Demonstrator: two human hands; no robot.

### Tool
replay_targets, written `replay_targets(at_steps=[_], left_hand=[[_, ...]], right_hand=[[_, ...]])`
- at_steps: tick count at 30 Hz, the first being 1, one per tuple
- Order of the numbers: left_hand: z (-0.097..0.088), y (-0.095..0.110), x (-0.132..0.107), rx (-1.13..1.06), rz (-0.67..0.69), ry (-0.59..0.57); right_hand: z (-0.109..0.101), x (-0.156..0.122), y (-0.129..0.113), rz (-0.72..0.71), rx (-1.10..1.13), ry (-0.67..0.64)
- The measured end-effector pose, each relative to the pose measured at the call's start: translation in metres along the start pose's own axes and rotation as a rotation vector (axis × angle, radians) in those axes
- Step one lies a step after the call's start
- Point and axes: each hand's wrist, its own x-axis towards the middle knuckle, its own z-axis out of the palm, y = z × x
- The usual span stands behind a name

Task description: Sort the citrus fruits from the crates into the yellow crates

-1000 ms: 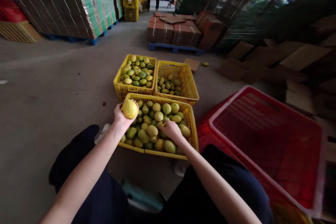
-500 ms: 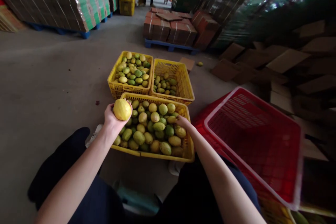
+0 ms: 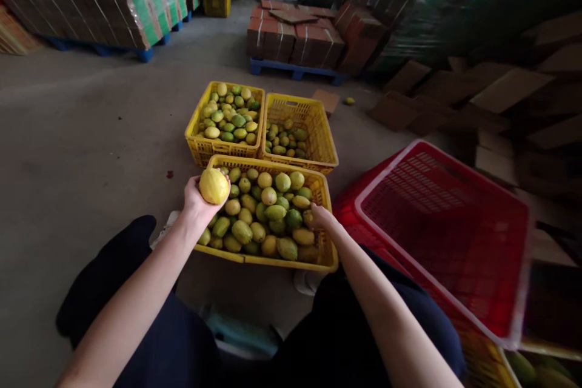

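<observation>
**One yellow fruit is held up over the near crate**

A big yellow fruit (image 3: 213, 186) is held in the left hand (image 3: 196, 199). The fingers are curled round it from below. It is lifted just above the far left corner of the near crate (image 3: 268, 262). That yellow crate sits on the floor (image 3: 91, 133), close in front of the person. It is filled with a pile of fruit (image 3: 268, 212), some green and some yellow.

The right hand (image 3: 321, 217) is laid on the right side of the pile. Its fingers are tucked in among the fruit. It cannot be told if one is gripped or only touched.

Two more yellow crates are set side by side just past the near crate. The far left crate (image 3: 195, 144) is heaped with fruit. In the far right crate (image 3: 325, 139) only a thin layer is seen at the bottom. A red crate (image 3: 454, 236) is tilted up on the right, just beside the near crate.

For the work to be done well, the yellow fruit should likely be held softly and not squeezed, as ripe skin may be bruised. It should be turned slowly so that every side can be looked at. If it is put down, it is best set low and gently, not dropped from high up. Any fruit for the right hand is best taken from the top of the pile, so that the others are not pushed over the rim.
</observation>
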Motion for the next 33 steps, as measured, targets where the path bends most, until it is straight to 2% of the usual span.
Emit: replay_targets(at_steps=[3, 8, 10, 12, 14, 16, 19, 22, 28, 33], left_hand=[[0.003, -0.007, -0.001, -0.028, -0.002, -0.044], [0.015, -0.016, -0.009, -0.089, 0.013, -0.161], [0.02, -0.022, -0.012, -0.09, 0.012, -0.231], [0.024, -0.03, -0.015, -0.065, 0.033, -0.297], [0.026, -0.041, -0.018, -0.031, 0.079, -0.347], [0.024, -0.051, -0.021, 0.027, 0.147, -0.403], [0.019, -0.059, -0.024, 0.21, 0.297, -0.522], [0.013, -0.054, -0.025, 0.339, 0.438, -0.591], [0.005, -0.032, -0.024, 0.36, 0.434, -0.594], [0.006, -0.028, -0.026, 0.347, 0.514, -0.611]], right_hand=[[-0.004, -0.003, -0.012, 0.031, -0.211, -0.008], [-0.033, -0.023, -0.059, -0.114, -0.292, 0.067], [-0.044, -0.041, -0.083, -0.222, -0.115, 0.065], [-0.048, -0.062, -0.106, -0.371, 0.242, 0.042], [-0.042, -0.081, -0.125, -0.475, 0.555, 0.074], [-0.031, -0.095, -0.139, -0.531, 0.654, 0.108], [-0.013, -0.105, -0.149, -0.634, 0.485, 0.179], [-0.007, -0.108, -0.152, -0.747, 0.242, 0.265], [-0.012, -0.11, -0.162, -0.881, 0.13, 0.397], [-0.011, -0.107, -0.172, -0.951, 0.152, 0.438]])
